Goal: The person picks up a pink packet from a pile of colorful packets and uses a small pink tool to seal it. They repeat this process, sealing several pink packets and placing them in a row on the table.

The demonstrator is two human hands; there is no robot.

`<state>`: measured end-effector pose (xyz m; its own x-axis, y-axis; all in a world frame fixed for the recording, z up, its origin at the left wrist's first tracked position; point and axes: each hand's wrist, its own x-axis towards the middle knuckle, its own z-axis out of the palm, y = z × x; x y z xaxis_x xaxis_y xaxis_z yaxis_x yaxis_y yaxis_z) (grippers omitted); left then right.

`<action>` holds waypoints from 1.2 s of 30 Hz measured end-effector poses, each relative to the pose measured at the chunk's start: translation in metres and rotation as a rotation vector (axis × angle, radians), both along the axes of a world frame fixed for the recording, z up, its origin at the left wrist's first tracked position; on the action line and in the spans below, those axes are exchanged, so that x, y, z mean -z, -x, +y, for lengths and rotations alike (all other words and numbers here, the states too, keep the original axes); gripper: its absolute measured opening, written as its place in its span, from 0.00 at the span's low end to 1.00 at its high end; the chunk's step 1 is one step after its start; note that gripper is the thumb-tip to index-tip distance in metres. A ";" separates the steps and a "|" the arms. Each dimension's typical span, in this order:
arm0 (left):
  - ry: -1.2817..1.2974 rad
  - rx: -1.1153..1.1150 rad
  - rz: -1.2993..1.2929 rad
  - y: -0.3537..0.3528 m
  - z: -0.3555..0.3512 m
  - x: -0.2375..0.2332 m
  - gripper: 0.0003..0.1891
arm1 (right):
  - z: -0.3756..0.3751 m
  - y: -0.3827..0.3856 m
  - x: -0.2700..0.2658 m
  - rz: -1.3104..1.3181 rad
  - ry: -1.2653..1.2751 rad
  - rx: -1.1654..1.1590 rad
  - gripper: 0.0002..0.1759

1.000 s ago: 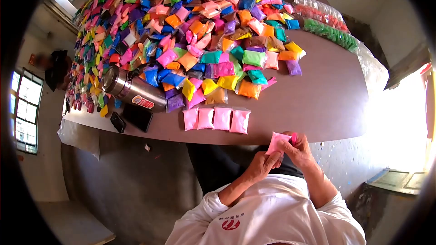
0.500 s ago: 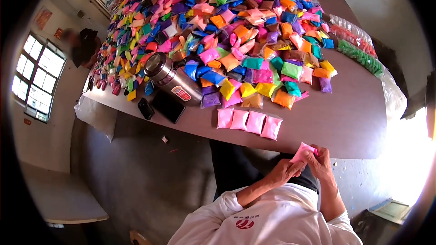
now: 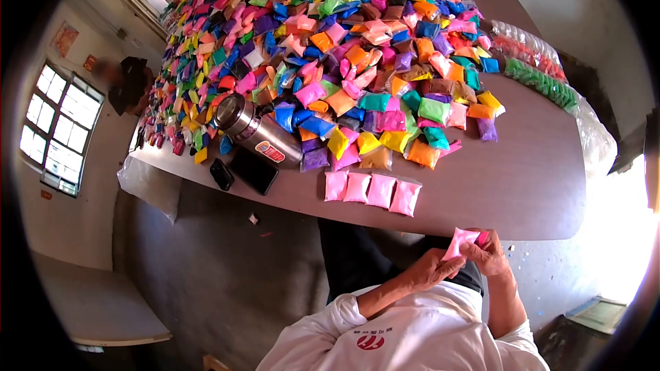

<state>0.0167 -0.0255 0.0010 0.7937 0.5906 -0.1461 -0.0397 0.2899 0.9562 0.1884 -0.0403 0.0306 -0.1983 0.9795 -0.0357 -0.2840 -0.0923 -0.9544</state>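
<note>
Pink packet point(image 3: 459, 240) pinched between left hand point(image 3: 427, 273) and right hand point(image 3: 489, 255).

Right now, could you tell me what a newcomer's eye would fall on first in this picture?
First, the huge heap of bright packets in many colours, covering most of the table. Then four pink packets in a neat row near the table's front edge, with a steel flask lying on its side to their left. Just below that edge, the left hand and right hand hold one pink packet between them.
</note>
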 end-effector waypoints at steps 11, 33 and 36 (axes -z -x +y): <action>-0.111 -0.065 -0.047 -0.007 0.015 -0.023 0.19 | -0.009 -0.010 -0.016 -0.332 0.074 0.120 0.10; -0.070 -0.082 0.020 -0.015 0.010 -0.018 0.24 | -0.013 -0.017 0.021 -0.080 0.074 0.135 0.15; -0.075 -0.020 0.009 -0.015 0.013 -0.031 0.25 | -0.011 -0.019 0.001 -0.037 0.116 0.096 0.16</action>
<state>0.0312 -0.0126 0.0319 0.7805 0.6157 -0.1078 -0.0361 0.2165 0.9756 0.2072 -0.0518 0.0291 -0.1009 0.9827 -0.1555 -0.2620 -0.1770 -0.9487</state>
